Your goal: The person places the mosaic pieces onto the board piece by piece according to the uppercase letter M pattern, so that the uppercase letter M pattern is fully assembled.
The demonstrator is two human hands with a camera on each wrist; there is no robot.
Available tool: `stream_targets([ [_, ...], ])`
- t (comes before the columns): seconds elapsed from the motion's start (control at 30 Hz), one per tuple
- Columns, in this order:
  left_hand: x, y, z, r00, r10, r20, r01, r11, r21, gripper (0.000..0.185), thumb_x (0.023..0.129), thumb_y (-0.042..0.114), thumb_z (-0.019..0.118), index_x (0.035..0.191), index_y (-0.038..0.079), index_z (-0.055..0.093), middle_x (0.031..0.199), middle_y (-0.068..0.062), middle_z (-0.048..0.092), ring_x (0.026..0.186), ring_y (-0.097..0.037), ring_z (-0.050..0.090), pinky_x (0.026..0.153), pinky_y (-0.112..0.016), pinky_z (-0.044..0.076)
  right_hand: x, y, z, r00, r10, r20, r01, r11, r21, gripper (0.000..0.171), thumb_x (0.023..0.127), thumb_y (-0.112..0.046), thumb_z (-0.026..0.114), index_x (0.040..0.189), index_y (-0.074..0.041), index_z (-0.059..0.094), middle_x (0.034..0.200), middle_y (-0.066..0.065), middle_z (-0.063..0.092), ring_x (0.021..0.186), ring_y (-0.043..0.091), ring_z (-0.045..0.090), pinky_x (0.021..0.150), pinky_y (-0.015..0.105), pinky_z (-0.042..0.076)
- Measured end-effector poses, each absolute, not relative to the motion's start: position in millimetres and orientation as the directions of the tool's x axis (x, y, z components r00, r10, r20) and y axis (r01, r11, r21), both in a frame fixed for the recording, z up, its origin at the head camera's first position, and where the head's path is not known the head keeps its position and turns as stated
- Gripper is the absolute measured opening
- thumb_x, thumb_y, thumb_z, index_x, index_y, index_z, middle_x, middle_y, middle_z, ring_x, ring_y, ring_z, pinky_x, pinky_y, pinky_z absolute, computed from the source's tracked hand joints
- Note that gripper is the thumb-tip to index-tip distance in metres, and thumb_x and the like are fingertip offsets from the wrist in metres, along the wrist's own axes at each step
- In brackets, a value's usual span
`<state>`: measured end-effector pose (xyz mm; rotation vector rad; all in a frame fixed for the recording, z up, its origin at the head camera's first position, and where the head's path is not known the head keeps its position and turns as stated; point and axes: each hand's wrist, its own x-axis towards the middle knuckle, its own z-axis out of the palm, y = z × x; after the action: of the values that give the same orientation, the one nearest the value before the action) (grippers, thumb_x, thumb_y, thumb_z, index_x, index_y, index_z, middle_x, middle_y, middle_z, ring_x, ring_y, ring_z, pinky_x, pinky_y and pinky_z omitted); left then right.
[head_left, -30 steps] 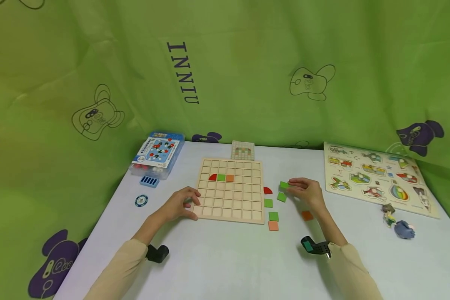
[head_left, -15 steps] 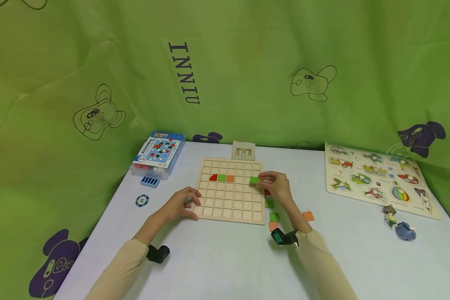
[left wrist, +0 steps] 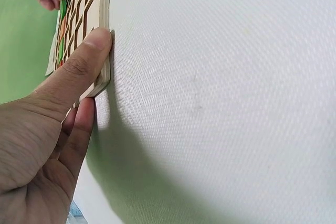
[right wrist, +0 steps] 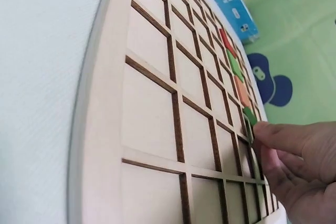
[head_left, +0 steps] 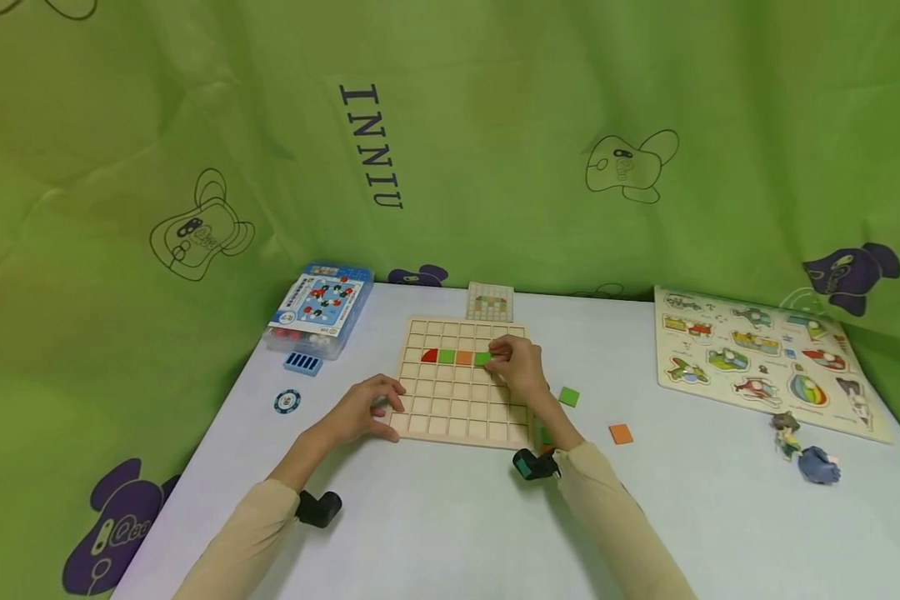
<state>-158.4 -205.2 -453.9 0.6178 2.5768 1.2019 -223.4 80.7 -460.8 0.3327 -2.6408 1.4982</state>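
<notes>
The wooden grid board (head_left: 450,400) lies flat on the table. At its near left corner my left hand (head_left: 363,408) holds the frame, thumb on the front edge and fingers along the left side, as the left wrist view (left wrist: 58,124) also shows. My right hand (head_left: 521,371) pinches a green square tile (head_left: 482,359) between thumb and fingertips, at the cell right of an orange tile (head_left: 464,357). In the right wrist view that green tile (right wrist: 250,115) is tilted at its cell. A red quarter-round tile (head_left: 430,356) and another green tile (head_left: 447,357) sit in the same row.
Right of the board lie a loose green tile (head_left: 568,397) and an orange tile (head_left: 621,434); others are partly hidden under my right forearm. A pattern card (head_left: 490,302) stands behind the board. A plastic box (head_left: 321,310) is at left, a picture puzzle (head_left: 765,358) and figurine (head_left: 785,435) at right.
My right hand has carried the green tile leftward from the loose tiles to the board, beside the orange tile. My left hand has stayed at the board's corner.
</notes>
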Motion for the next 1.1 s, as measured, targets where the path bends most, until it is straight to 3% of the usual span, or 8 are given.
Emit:
stream_targets([
  [0.27, -160.0, -202.5, -454.1, -0.879, 0.476, -0.027, 0.284, 0.567, 0.773, 0.032, 0.065, 0.003, 0.086, 0.087, 0.004, 0.064, 0.124, -0.015, 0.054, 0.119, -0.035, 0.047, 0.085, -0.038, 0.053, -225.1, 82.5, -458.5, -0.976, -0.131, 0.176, -0.219, 0.528, -0.82, 0.028, 0.075, 0.007, 0.076, 0.1, 0.01, 0.065, 0.093, 0.022, 0.069, 0.08, 0.032, 0.069, 0.072, 0.037, 0.057],
  [0.47, -161.7, -200.7, -454.9, -0.879, 0.477, -0.022, 0.286, 0.561, 0.777, 0.032, 0.064, 0.002, 0.086, 0.088, 0.004, 0.064, 0.123, -0.015, 0.054, 0.118, -0.035, 0.047, 0.086, -0.038, 0.053, -223.9, 87.8, -454.0, -0.978, -0.14, 0.158, -0.206, 0.478, -0.854, 0.029, 0.076, 0.007, 0.076, 0.102, 0.01, 0.065, 0.095, 0.023, 0.068, 0.083, 0.033, 0.069, 0.074, 0.036, 0.057],
  [0.6, -162.4, -200.4, -456.1, -0.878, 0.478, -0.026, 0.287, 0.569, 0.771, 0.032, 0.064, 0.003, 0.086, 0.088, 0.004, 0.064, 0.124, -0.015, 0.054, 0.118, -0.035, 0.047, 0.085, -0.037, 0.053, -222.2, 105.4, -448.0, -0.98, -0.151, 0.13, -0.184, 0.432, -0.883, 0.031, 0.078, 0.006, 0.074, 0.107, 0.01, 0.064, 0.1, 0.025, 0.067, 0.087, 0.035, 0.068, 0.075, 0.037, 0.057],
  [0.73, -162.3, -202.0, -457.6, -0.883, 0.468, -0.031, 0.285, 0.588, 0.757, 0.033, 0.063, 0.005, 0.087, 0.086, 0.006, 0.064, 0.123, -0.014, 0.055, 0.117, -0.034, 0.048, 0.084, -0.036, 0.054, -221.1, 133.4, -446.0, -0.982, -0.169, 0.087, -0.149, 0.401, -0.904, 0.031, 0.082, 0.003, 0.073, 0.111, 0.007, 0.063, 0.105, 0.025, 0.066, 0.092, 0.033, 0.067, 0.076, 0.03, 0.056],
  [0.93, -162.0, -205.1, -458.6, -0.879, 0.477, -0.019, 0.298, 0.58, 0.758, 0.033, 0.064, 0.006, 0.087, 0.087, 0.006, 0.064, 0.123, -0.015, 0.055, 0.117, -0.034, 0.048, 0.083, -0.035, 0.054, -214.1, 172.5, -450.7, -0.958, -0.28, 0.066, -0.176, 0.386, -0.905, 0.032, 0.083, 0.004, 0.071, 0.113, 0.007, 0.062, 0.108, 0.025, 0.065, 0.095, 0.033, 0.065, 0.076, 0.022, 0.054],
  [1.1, -161.7, -205.9, -457.2, -0.875, 0.484, -0.015, 0.308, 0.581, 0.753, 0.033, 0.064, 0.006, 0.087, 0.087, 0.005, 0.064, 0.123, -0.015, 0.055, 0.117, -0.035, 0.048, 0.083, -0.035, 0.054, -210.0, 189.2, -460.9, -0.924, -0.376, 0.064, -0.249, 0.469, -0.847, 0.031, 0.079, 0.003, 0.074, 0.109, 0.006, 0.064, 0.103, 0.02, 0.068, 0.088, 0.028, 0.065, 0.076, 0.021, 0.054],
])
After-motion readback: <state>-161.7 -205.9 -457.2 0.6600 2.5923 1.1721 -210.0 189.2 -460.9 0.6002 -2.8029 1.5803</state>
